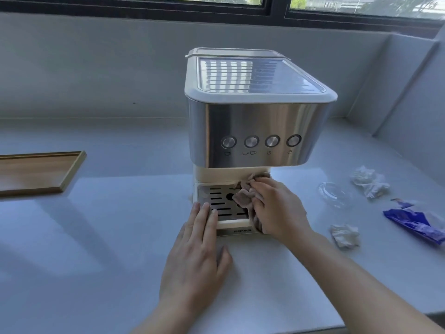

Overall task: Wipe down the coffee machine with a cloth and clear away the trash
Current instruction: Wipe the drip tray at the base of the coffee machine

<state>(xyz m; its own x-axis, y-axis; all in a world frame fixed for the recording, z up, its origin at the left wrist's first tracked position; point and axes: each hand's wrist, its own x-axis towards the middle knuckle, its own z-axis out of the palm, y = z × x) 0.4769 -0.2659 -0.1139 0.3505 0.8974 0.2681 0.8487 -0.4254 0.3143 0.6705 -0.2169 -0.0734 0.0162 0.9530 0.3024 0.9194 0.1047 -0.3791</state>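
A steel and cream coffee machine point(257, 131) stands in the middle of the white counter. Its slotted drip tray point(218, 198) sits at the base. My right hand point(277, 206) presses a grey-brown cloth point(243, 197) onto the right side of the drip tray. Flat on the tray's front left corner lies my left hand point(197, 256), fingers together and holding nothing. To the right of the machine lie two crumpled white tissues point(369, 183) point(344, 236), a blue wrapper point(416, 220) and a clear plastic lid point(333, 194).
A shallow wooden tray point(36, 174) sits on the counter point(108, 237) at the far left. A white wall runs behind the machine under a dark-framed window point(277, 8). A boxed white corner point(409, 88) rises at the right.
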